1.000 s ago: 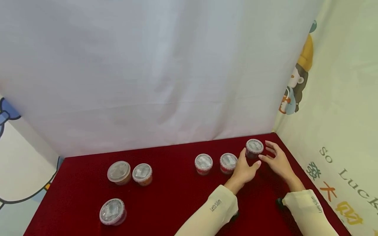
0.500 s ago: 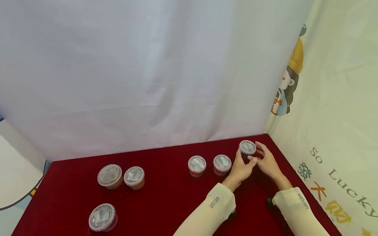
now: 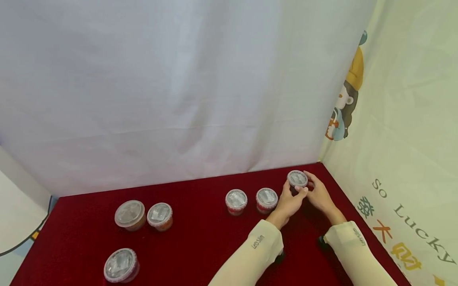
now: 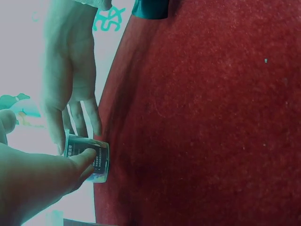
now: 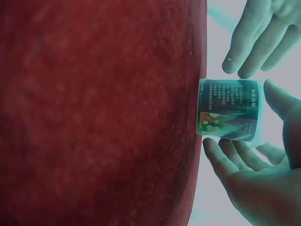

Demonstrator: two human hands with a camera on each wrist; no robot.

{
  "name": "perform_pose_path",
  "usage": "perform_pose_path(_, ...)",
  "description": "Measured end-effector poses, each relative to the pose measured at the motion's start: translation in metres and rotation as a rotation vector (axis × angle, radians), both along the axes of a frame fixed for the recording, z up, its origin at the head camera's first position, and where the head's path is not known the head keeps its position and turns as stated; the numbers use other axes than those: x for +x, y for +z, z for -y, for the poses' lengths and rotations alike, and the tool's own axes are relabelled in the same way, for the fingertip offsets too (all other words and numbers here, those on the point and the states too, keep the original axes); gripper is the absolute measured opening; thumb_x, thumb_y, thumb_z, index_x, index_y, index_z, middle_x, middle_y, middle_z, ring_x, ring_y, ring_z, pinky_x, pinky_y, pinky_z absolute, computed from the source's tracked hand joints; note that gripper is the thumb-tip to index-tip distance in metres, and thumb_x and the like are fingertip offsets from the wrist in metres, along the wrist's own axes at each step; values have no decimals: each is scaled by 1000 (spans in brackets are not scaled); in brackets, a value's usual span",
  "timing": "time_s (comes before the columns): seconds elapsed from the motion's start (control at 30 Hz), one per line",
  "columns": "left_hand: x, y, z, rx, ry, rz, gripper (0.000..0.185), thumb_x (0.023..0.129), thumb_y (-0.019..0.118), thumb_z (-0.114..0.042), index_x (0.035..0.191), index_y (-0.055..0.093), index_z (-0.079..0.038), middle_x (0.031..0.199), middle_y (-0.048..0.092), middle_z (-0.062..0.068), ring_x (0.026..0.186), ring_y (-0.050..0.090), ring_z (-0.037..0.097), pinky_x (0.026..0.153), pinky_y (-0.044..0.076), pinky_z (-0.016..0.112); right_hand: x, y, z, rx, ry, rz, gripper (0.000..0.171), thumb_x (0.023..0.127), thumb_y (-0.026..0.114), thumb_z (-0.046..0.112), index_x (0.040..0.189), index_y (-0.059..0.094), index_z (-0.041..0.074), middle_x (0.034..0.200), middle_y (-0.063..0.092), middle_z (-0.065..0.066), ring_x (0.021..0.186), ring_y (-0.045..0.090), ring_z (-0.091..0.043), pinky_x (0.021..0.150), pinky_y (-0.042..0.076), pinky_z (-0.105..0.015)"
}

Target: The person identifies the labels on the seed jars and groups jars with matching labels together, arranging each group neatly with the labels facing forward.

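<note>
At the back right corner stands a lidded plastic cup (image 3: pixel 297 178) with a dark printed label; its clear lid faces up. My left hand (image 3: pixel 288 204) is at its left and near side, and in the left wrist view the thumb lies across the cup's label (image 4: pixel 101 151). From the other side my right hand (image 3: pixel 321 197) holds the cup with curved fingers, the thumb close to the lid. In the right wrist view the cup (image 5: pixel 229 108) sits between both hands, low over the red cloth.
Two red-banded lidded cups (image 3: pixel 236 201) (image 3: pixel 266 200) stand left of my left hand. Farther left are a wide tan cup (image 3: pixel 130 214), an orange-marked cup (image 3: pixel 160 216) and a purplish cup (image 3: pixel 121 265). White cloth walls (image 3: pixel 179 99) rise behind and at the right.
Both hands have closed in around the dark cup, the right hand coming in from the right. The head view has turned a little to the right; the other cups stay put.
</note>
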State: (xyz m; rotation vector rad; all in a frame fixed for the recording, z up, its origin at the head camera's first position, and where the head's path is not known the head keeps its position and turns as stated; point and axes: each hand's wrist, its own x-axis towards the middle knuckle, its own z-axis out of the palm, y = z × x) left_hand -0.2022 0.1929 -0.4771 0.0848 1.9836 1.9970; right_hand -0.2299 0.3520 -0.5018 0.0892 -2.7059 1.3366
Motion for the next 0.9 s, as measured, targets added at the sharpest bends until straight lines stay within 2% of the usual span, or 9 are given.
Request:
perform_pose_path(0.1,-1,-1,3,5,-11,1,76,104,67,-35,165,32,-8,163,44,17,150,42,33,121,39,51,-3,-1,3,-19,4,-11,67,100,72,3,154,37,-16,151,46,-41,137,51,-56,107,50,-57)
perform_pose_path(0.17,0,0,5,0,-14,6,76,104,68,-36,165,33,-9,163,44,17,150,42,33,121,39,50,-3,0,4,-27,4,-17,66,100,72,2,153,38,-16,150,47,-41,136,51,-56,108,49,-55)
perform_pose_path(0.27,4,1,5,-4,-16,9,75,103,68,-37,165,34,-11,163,43,17,151,42,34,121,39,50,0,1,3,-35,1,-20,65,99,72,1,152,39,-16,149,49,-41,135,52,-54,104,53,-36)
perform_pose_path(0.37,8,3,6,0,-27,-5,73,103,69,-35,164,36,-12,163,44,15,150,43,33,120,40,51,6,4,0,-50,4,-19,65,100,72,2,153,39,-15,149,49,-39,136,52,-53,96,47,-13)
perform_pose_path(0.47,11,6,8,-10,-50,-20,72,104,68,-37,164,36,-12,162,46,11,149,44,29,119,41,49,15,11,-5,-91,19,-16,64,102,71,5,154,38,-13,150,47,-39,139,48,-53,91,40,-3)
perform_pose_path(0.6,13,11,12,-8,-65,-66,68,106,66,-34,162,36,-11,156,51,8,145,49,27,119,42,46,29,22,-12,-137,54,-10,63,104,67,3,156,35,-13,151,45,-39,141,44,-54,90,42,-1)
perform_pose_path(0.77,13,15,18,-13,-59,-166,60,104,68,-20,157,43,-6,140,62,10,135,59,30,113,50,40,41,35,-17,-157,97,18,64,106,65,6,158,32,-12,155,41,-38,142,40,-57,89,45,-4)
perform_pose_path(0.83,14,16,21,-24,-57,-197,58,103,70,-15,155,47,-4,135,64,8,131,61,27,110,52,37,45,39,-17,-164,109,32,65,106,64,8,159,31,-10,157,39,-37,143,39,-56,88,47,-5)
perform_pose_path(0.9,14,17,23,-36,-59,-222,56,102,71,-12,153,50,-3,131,64,6,128,61,22,108,53,33,49,41,-18,-178,123,32,64,106,64,7,159,32,-10,156,40,-36,140,51,-36,88,48,-7)
